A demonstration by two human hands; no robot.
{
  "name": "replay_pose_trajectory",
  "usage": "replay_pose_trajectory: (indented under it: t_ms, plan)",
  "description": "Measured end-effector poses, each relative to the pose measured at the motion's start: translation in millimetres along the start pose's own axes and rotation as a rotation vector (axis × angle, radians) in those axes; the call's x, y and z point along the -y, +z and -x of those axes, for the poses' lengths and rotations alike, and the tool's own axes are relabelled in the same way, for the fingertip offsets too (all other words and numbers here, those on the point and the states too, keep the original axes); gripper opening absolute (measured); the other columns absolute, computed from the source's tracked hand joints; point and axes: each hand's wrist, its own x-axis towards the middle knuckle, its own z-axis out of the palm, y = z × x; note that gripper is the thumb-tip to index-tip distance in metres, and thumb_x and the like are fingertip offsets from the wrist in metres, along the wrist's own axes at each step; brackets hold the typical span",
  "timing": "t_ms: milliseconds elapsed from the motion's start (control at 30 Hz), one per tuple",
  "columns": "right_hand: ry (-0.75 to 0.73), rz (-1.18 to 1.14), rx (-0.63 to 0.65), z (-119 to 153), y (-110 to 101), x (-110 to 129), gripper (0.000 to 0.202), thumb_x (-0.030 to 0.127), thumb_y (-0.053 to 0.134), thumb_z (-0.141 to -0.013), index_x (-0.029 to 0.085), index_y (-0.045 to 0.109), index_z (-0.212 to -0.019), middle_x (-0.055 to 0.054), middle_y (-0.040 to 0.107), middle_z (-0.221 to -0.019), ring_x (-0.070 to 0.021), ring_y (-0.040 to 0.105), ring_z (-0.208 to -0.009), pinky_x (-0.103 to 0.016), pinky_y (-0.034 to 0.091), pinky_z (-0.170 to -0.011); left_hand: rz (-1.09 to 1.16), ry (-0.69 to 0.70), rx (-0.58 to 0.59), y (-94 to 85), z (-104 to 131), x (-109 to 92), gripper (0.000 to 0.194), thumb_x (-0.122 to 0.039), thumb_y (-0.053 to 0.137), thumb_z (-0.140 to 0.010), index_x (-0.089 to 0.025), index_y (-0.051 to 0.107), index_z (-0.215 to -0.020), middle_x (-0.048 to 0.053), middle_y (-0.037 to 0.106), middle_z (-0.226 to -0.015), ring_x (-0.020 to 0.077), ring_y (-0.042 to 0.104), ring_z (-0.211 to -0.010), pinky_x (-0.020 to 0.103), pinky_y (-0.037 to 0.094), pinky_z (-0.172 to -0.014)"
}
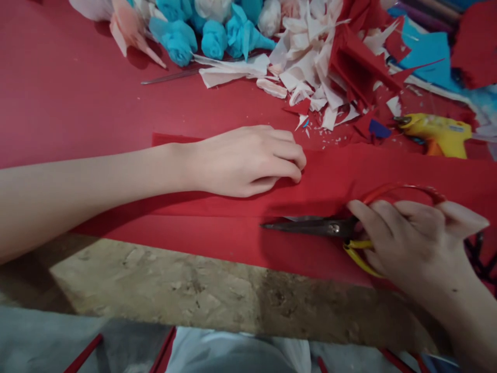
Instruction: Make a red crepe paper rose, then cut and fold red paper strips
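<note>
Your left hand (pixel 252 163) rests, fingers curled, on the red sheet (pixel 330 171) along the near side of the table (pixel 70 93); whether it pinches any, I cannot tell. Your right hand (pixel 411 238), near right, grips the scissors (pixel 330 227), which point left over the sheet.

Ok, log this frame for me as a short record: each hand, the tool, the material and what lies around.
left hand: laid on the red sheet, fingers curled
right hand: gripping the scissors
tool: scissors, red and yellow handles, blades pointing picture-left
beyond: blue rosettes, pale scraps
picture right: yellow glue gun, near the sheet's far edge
</note>
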Motion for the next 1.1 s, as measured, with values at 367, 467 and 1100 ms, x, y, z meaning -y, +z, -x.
replay_pose_trajectory:
  t_ms: [367,467,1100]
  plan:
    - [-0.073,-0.051,-0.066,-24,-3,9,0.029,0.012,0.032,-0.091,0.013,0.060,-0.095,-0.005,0.060,-0.075,-0.0191,0.041,-0.080,-0.036,0.027,-0.070,-0.013,-0.012,-0.006,1.3,0,0,0.031,-0.016,0.035,-0.086,-0.023,0.061,-0.101,0.004,0.064,-0.110,0.0213,0.059,-0.095,0.035,0.046,-0.081]
    - [-0.091,-0.091,-0.060,-19,-1,4,0.032,0.010,0.030,-0.092,0.011,0.062,-0.098,-0.007,0.060,-0.076,-0.0185,0.042,-0.080,-0.036,0.028,-0.068,-0.032,-0.010,-0.008,1.5,0,0,0.031,-0.016,0.036,-0.086,-0.024,0.061,-0.100,0.003,0.064,-0.109,0.0210,0.060,-0.096,0.034,0.047,-0.081]
    - [-0.073,-0.049,-0.008,-28,-12,11,0.025,0.012,0.038,-0.088,0.009,0.059,-0.099,-0.005,0.059,-0.071,-0.0211,0.041,-0.077,-0.037,0.026,-0.067,0.012,0.007,-0.055,3.0,1,1,0.031,-0.014,0.038,-0.085,-0.023,0.064,-0.099,0.005,0.066,-0.107,0.0212,0.061,-0.096,0.034,0.047,-0.083]
